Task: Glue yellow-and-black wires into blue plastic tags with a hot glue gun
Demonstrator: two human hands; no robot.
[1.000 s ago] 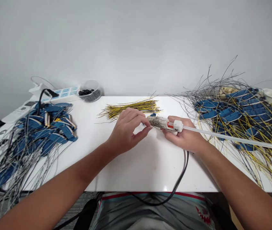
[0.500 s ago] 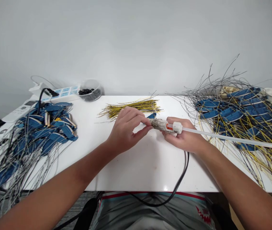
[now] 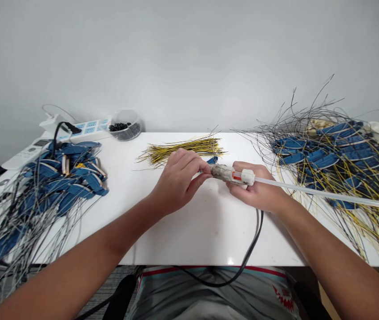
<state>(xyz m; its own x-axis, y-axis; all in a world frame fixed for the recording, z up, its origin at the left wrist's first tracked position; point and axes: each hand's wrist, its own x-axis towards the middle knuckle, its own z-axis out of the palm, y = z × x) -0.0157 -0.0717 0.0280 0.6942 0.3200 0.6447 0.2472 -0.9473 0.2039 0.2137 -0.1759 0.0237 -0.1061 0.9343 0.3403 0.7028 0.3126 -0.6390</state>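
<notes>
In my right hand [image 3: 259,186] is a glue gun [image 3: 223,172], its body crusted and whitish, with a long translucent glue stick [image 3: 309,189] running out of its back to the right. The gun's nozzle end points left, at the fingertips of my left hand [image 3: 179,182]. Thumb and fingers of that hand are pinched together; whatever they grip is hidden behind them. A small blue piece [image 3: 212,160] shows just beyond the nozzle, and I cannot tell whether my left hand touches it. Behind my left hand lies a bundle of yellow and black wires [image 3: 186,149].
Blue parts with grey wires [image 3: 76,178] are heaped at left, more with yellow and black wires [image 3: 323,158] at right. A clear round tub [image 3: 126,126] of black bits stands by a power strip [image 3: 91,127]. The gun's black cord [image 3: 251,249] hangs over the white table's [image 3: 189,240] front edge.
Both hands keep nearly the same place and grip. The left fingers have shifted very slightly at the nozzle.
</notes>
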